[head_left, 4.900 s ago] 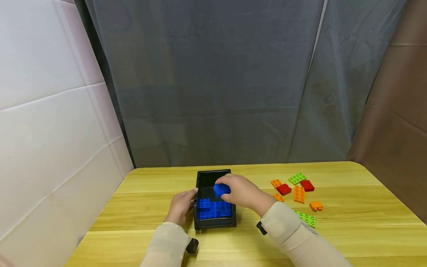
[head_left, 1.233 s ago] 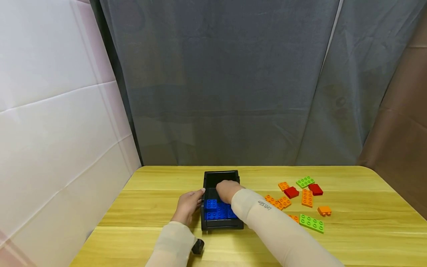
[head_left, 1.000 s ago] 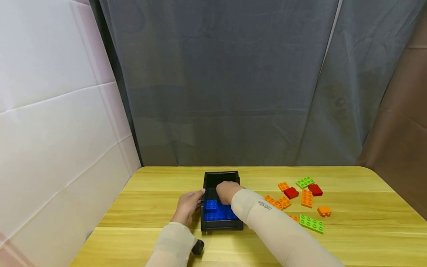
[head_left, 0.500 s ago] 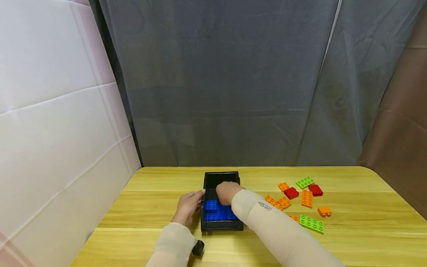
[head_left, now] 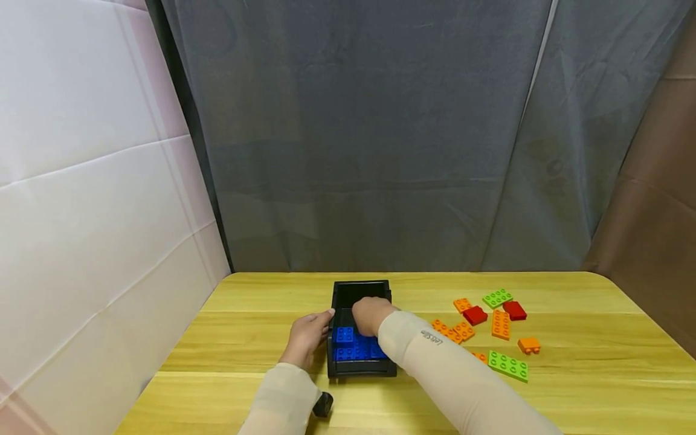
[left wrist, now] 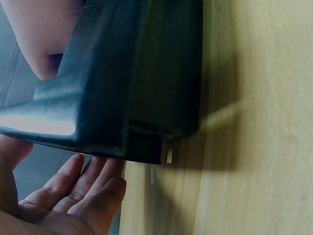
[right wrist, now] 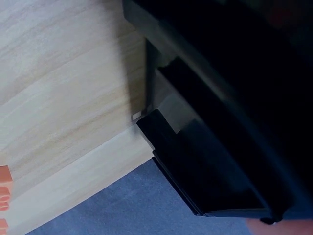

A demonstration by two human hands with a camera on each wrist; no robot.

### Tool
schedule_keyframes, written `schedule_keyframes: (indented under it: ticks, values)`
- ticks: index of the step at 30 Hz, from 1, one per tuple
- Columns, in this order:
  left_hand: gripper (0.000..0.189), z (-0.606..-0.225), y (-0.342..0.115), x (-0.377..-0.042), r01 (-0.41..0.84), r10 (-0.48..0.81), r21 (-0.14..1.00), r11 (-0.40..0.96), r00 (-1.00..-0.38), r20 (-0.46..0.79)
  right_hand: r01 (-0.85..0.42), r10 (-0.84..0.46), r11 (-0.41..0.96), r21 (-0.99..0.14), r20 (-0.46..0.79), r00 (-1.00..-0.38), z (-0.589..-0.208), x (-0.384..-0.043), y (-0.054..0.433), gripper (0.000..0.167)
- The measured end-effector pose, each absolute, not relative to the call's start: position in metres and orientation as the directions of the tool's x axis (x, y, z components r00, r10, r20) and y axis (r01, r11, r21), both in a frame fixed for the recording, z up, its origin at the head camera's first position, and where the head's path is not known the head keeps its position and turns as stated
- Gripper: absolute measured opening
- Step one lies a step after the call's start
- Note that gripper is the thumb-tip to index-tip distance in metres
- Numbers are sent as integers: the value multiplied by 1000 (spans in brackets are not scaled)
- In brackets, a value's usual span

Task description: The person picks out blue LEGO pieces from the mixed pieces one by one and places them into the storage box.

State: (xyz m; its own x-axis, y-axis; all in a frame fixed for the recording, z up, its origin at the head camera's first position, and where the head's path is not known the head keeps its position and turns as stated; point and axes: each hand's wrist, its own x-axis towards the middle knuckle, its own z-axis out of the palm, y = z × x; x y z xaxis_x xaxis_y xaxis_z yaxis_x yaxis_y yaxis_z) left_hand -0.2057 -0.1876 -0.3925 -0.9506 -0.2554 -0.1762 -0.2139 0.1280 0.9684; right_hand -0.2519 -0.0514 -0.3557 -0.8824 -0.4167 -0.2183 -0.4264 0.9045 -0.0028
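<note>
Here the right hand [head_left: 371,314] is reaching down into the black rectangular plastic tray [head_left: 337,295], its fingers hidden over the blue studded bricks [head_left: 348,343], so whether it is gripping one cannot be told. The left hand [head_left: 306,338], fingers relaxed and straight, is resting against the tray's left wall. The tray's long axis is running away from the person, its far end bare, directly ahead of the nearer right hand, on the yellow wooden table [head_left: 571,374].

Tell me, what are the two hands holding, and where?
The left hand rests open-fingered against the black box's left wall. The right hand is down inside the box over the blue bricks; its grip is hidden, so I cannot tell.
</note>
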Motion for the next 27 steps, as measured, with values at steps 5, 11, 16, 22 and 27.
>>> schedule_keyframes:
  ticks: [5,11,16,22,27]
  values:
    - [48,-393,-186,-207,-209,-253,969,131,-952,-171,-424,-414,906,-5,-225,-882,-355,-250,-50,18]
    - [52,-393,-186,-209,-212,-254,966,147,-952,-171,-405,-398,914,-13,-221,-890,-354,-251,-49,16]
    - [50,-391,-189,-210,-205,-262,960,190,-953,-152,-441,-438,897,-19,-162,-884,-350,-254,-48,17]
    - [45,-388,-193,-210,-169,-287,917,362,-956,-63,-518,-517,856,5,-41,-855,-338,-250,-41,35]
    - [49,-388,-199,-211,-111,-263,857,504,-964,30,-567,-566,824,9,63,-822,-325,-242,-27,41]
